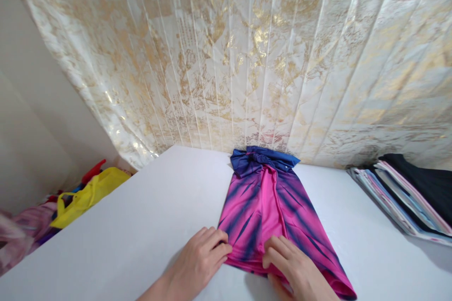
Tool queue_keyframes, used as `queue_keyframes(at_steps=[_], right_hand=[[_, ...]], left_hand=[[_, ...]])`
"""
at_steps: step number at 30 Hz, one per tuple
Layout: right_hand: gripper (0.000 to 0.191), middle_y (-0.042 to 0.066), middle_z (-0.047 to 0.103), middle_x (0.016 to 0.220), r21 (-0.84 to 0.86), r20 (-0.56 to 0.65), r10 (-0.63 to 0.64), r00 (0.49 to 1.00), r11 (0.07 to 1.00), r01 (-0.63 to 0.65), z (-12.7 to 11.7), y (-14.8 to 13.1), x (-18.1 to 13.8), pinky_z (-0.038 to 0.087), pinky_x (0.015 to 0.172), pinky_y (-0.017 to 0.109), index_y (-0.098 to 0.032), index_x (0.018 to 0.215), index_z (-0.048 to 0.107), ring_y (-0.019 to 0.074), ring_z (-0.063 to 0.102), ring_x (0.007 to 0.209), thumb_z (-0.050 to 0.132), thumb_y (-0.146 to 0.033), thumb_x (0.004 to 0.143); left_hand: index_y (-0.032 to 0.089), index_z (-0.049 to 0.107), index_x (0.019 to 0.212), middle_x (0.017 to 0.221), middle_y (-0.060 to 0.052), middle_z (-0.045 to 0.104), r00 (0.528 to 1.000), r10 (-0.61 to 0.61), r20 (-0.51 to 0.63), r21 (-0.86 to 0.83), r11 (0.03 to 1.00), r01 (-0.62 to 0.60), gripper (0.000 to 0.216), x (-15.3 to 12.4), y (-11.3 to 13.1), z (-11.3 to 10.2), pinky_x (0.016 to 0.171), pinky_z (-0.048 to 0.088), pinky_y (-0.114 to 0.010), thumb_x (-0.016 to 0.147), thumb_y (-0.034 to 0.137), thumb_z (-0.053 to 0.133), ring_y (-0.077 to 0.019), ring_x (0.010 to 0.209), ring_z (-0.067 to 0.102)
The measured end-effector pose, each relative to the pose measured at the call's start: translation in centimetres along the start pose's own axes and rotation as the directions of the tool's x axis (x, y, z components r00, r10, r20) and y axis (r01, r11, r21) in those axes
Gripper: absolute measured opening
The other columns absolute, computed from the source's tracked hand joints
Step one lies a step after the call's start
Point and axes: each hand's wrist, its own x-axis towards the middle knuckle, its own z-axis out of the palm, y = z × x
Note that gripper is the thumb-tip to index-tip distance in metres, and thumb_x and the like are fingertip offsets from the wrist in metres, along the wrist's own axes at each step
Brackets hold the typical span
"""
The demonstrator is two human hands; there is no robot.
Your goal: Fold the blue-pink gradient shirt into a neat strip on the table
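Garment (243,225), pink w/ navy streaks, lies on the tabletop (158,211), right of its far L corner, running from near the far edge toward the person. Long axis is approx. fore-aft, so it stretches straight away from the hands; hem is the near end & the wider one. Blue bunched part (263,157) sits at the far end, up by the tabletop's far edge, just in front of the gold-patterned backdrop (212,56). A plain pink strip runs down the middle.

Both hands are at the hem. L hand (203,256) is at the L hem corner, back of hand up, wrist coming in from the near L; fingers curled, thumb drawn in close, looks like a light pinch on the cloth edge. R hand (293,263) is approx. mid-hem, nearer the centre strip; fingers bent w/ tips on the fabric, thumb lower by the hem edge w/ a gap betw. Can't tell if it actually grips. R hem corner extends past the R hand toward the tabletop's near R, w/ no hand on it.

Also: stack of folded clothes (406,197) on the tabletop's R side, well apart from garment; yellow bag (92,193) beyond the L edge, amid other cloth items.
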Motion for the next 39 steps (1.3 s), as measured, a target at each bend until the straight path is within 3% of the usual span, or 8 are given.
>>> queue_keyframes(at_steps=[3,7,11,16,26,34,39], right_hand=[[0.033,0.003,0.06,0.093,-0.012,0.031,0.077,0.997,0.997,-0.076,0.2,0.2,-0.6,0.048,0.073,0.031,-0.023,0.092,0.054,0.0217,0.058,0.086,0.053,0.0,0.068],[0.028,0.004,0.061,0.093,0.027,0.001,0.121,0.993,0.992,-0.121,0.6,0.2,-0.7,0.049,0.075,0.033,-0.022,0.09,0.055,0.0221,0.058,0.087,0.052,0.0,0.074],[0.019,0.003,0.061,0.09,0.047,-0.054,0.095,0.994,0.995,-0.093,1.0,0.3,-0.7,0.048,0.074,0.031,-0.022,0.087,0.053,0.0193,0.058,0.084,0.05,-0.003,0.086],[0.014,0.003,0.061,0.093,0.011,-0.123,0.018,0.992,1.0,-0.017,1.2,0.4,-1.3,0.046,0.075,0.029,-0.023,0.089,0.052,0.0172,0.057,0.085,0.048,-0.011,0.095],[0.019,0.002,0.06,0.079,-0.128,-0.048,-0.139,0.989,0.983,0.132,0.9,-0.3,-1.0,0.04,0.069,0.03,-0.021,0.077,0.05,0.0159,0.053,0.074,0.045,-0.006,0.086],[0.015,-0.001,0.063,0.076,-0.116,-0.068,-0.167,0.984,0.98,0.159,1.3,-0.2,-1.3,0.037,0.063,0.028,-0.022,0.08,0.053,0.014,0.056,0.069,0.05,-0.009,0.086],[0.018,-0.001,0.064,0.077,-0.163,-0.086,-0.144,0.986,0.978,0.129,-0.5,0.1,-1.9,0.04,0.064,0.028,-0.023,0.089,0.055,0.0158,0.058,0.069,0.053,-0.008,0.081]], left_hand=[[0.019,0.058,0.101,0.108,-0.005,0.061,0.998,0.067,-0.011,-0.06,0.996,-0.068,0.016,0.1,0.4,-0.1,0.083,0.043,-0.033,0.099,0.01,0.045,-0.0192,0.094,0.055],[0.02,0.06,0.097,0.108,-0.004,0.059,0.991,0.133,-0.008,-0.061,0.989,-0.133,0.011,0.8,1.3,0.5,0.081,0.041,-0.033,0.098,0.014,0.051,-0.0191,0.092,0.053],[0.021,0.059,0.104,0.105,-0.003,0.059,0.993,0.108,0.036,-0.045,0.993,-0.106,0.012,1.8,2.0,1.3,0.08,0.041,-0.032,0.093,0.017,0.061,-0.0193,0.091,0.052],[0.02,0.059,0.103,0.107,-0.002,0.059,0.994,0.106,0.01,-0.001,0.994,-0.106,0.015,2.9,2.6,1.9,0.083,0.04,-0.034,0.091,0.021,0.068,-0.0201,0.092,0.053],[0.019,0.057,0.094,0.108,-0.001,0.062,0.992,0.127,0.012,0.028,0.991,-0.128,0.01,2.4,2.5,3.0,0.081,0.042,-0.032,0.091,0.013,0.064,-0.0183,0.092,0.055],[0.018,0.056,0.091,0.108,-0.003,0.063,0.985,0.169,-0.021,0.016,0.985,-0.169,0.009,1.5,2.9,3.0,0.08,0.046,-0.031,0.095,0.012,0.051,-0.0193,0.094,0.057],[0.019,0.055,0.088,0.107,-0.004,0.063,0.987,0.157,-0.025,0.052,0.986,-0.156,0.009,1.2,3.0,2.9,0.076,0.045,-0.031,0.093,0.011,0.054,-0.019,0.091,0.058]])
